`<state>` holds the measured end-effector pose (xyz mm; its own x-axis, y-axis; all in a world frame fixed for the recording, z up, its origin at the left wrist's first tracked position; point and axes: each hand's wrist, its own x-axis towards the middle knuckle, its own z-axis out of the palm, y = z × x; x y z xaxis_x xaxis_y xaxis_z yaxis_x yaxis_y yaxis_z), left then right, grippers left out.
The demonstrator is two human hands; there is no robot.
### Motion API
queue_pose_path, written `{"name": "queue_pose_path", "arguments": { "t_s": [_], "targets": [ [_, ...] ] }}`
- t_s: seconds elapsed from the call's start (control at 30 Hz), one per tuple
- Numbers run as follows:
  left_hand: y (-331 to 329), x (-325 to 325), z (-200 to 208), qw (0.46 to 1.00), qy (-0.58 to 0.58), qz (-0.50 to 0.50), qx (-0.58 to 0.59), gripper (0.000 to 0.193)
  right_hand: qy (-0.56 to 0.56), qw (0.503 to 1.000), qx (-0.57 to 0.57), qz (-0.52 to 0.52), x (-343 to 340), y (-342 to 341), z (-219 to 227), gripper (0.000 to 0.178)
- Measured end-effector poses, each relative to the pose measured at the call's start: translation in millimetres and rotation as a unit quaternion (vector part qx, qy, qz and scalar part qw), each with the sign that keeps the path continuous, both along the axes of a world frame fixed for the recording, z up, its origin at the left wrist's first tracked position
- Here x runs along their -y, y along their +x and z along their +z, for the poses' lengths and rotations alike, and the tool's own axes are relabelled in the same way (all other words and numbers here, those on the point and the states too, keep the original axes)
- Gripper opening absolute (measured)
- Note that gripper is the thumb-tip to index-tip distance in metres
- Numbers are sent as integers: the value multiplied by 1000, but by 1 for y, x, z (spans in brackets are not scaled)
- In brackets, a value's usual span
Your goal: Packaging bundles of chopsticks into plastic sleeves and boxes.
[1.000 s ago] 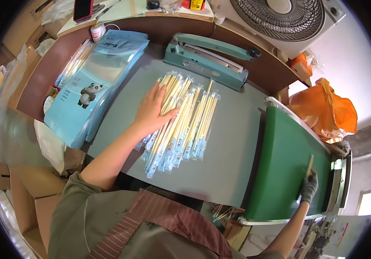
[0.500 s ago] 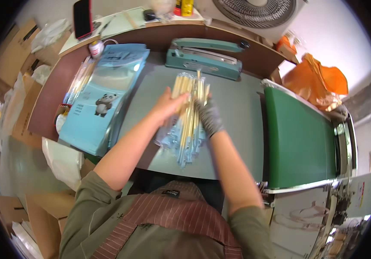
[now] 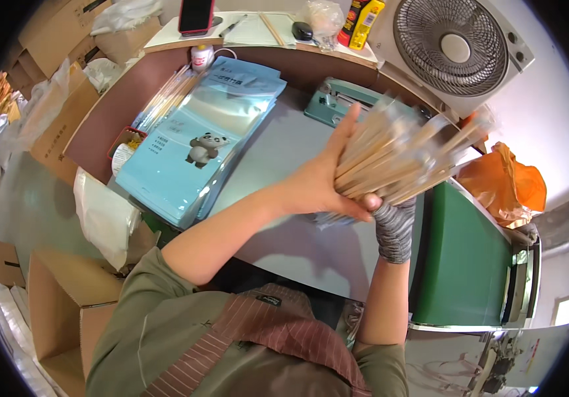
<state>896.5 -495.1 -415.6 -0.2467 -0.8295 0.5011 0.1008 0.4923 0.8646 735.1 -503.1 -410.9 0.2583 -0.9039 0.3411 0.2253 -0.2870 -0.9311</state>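
A thick bundle of chopsticks (image 3: 383, 155) in clear wrappers is raised above the grey tabletop (image 3: 278, 241), tilted to the upper right and blurred at its far ends. Around its lower left side curls my left hand (image 3: 321, 182), bare, with the thumb pointing up. My right hand (image 3: 395, 228), in a grey fingerless covering, closes on the bundle from below; the sticks hide most of its fingers. Left of the hands lies a stack of blue plastic bags (image 3: 165, 155) printed with a panda. Behind the bundle stands a teal bag sealer (image 3: 324, 102), partly covered by it.
More wrapped chopsticks (image 3: 165, 99) lie beyond the bags by a low brown wall. A green-topped conveyor (image 3: 466, 258) borders the table on the right, near an orange bag (image 3: 506, 178). A fan (image 3: 456, 47) and a phone (image 3: 196, 14) are at the back; an open carton (image 3: 59, 311) stands lower left.
Both hands have lifted the chopsticks off the table and moved them right. The bundle now leans to the right instead of lying nearly straight. The whole view has shifted.
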Motion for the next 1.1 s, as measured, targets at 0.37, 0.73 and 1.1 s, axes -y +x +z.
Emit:
{"name": "queue_pose_path", "arguments": {
  "t_s": [0.37,0.73,1.1],
  "targets": [
    [-13,-23,-20,984,77,-127,95,110,-58,994,-48,-79,-40,5,-9,109],
    [1,-57,-46,979,99,-178,32,93,-56,992,-19,-114,-84,27,-32,112],
    [23,-126,-86,876,423,-220,79,56,311,880,126,336,-54,17,-85,30]
  ]
}}
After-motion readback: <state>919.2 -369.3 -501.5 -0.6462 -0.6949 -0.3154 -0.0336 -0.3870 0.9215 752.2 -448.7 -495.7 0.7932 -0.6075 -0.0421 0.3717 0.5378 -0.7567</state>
